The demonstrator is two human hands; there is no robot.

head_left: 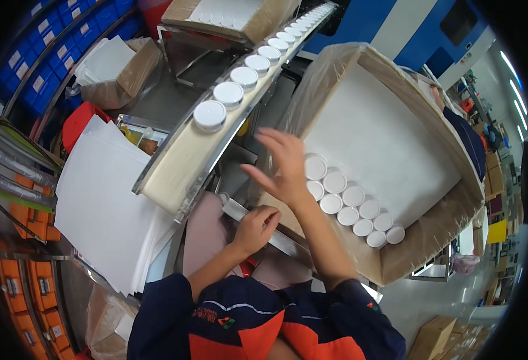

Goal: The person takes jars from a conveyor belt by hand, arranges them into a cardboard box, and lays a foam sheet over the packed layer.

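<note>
Right hand [286, 168]: thumb and fingers spread wide, gripping nothing, raised in the air between belt [177, 165] and box [423, 240]. Left hand [253, 233]: fingers loosely curled, lower and closer to the body; cannot tell if pinching anything.

Just right of the right fingers, some partly behind hand and forearm: white tubs [354, 195] in the box, lids up, packed close in two staggered rows slanting off to the right and nearer the body. Beneath the tubs, white liner [384, 132]; over the box walls, clear film [327, 66].

Up and left of the right fingers: more tubs on the belt, single file, away into the distance. Directly left, bare stretch at the belt's near end.

Left of the left fingers, beyond the belt end: paper stack [105, 198]. Farther out that way: orange bins [45, 282] low, blue bins [45, 84] high.

Far ahead of the right fingers: second carton [279, 24], blue machine [354, 21]. Far right, past the box: another person's sleeve [465, 138].
</note>
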